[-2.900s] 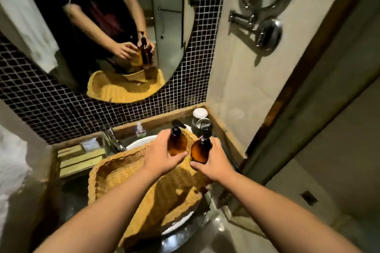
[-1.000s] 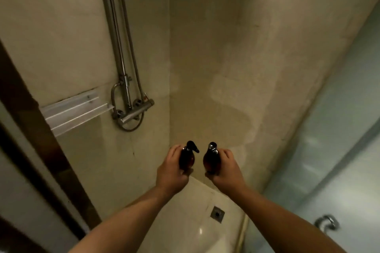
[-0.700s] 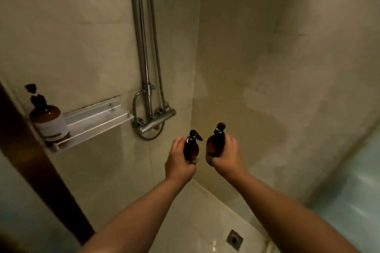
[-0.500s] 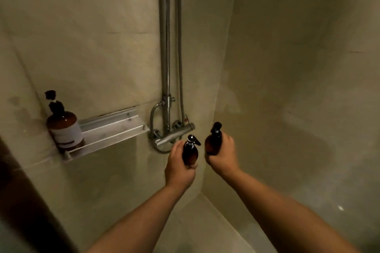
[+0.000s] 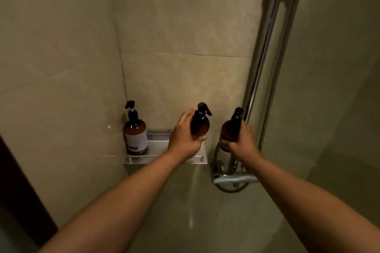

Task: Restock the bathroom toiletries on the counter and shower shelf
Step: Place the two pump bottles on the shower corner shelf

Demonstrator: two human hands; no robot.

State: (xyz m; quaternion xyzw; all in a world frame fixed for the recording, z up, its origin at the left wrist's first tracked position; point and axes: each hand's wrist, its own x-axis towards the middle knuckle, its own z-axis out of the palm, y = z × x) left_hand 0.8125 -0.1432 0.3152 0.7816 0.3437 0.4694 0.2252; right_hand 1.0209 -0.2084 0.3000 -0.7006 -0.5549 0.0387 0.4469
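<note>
A metal shower shelf is fixed to the beige tiled wall. At its left end stands an amber pump bottle with a white label. My left hand grips a second amber pump bottle upright, just above the shelf's right half. My right hand holds a third amber pump bottle upright, to the right of the shelf and in front of the shower pipe.
A chrome shower riser and hose run down the wall to a mixer valve right of the shelf, under my right hand. A dark wooden frame edges the lower left.
I have left the sink counter and turned into the shower. Both hands have carried their bottles up and left, so the left bottle is now over the shelf.
</note>
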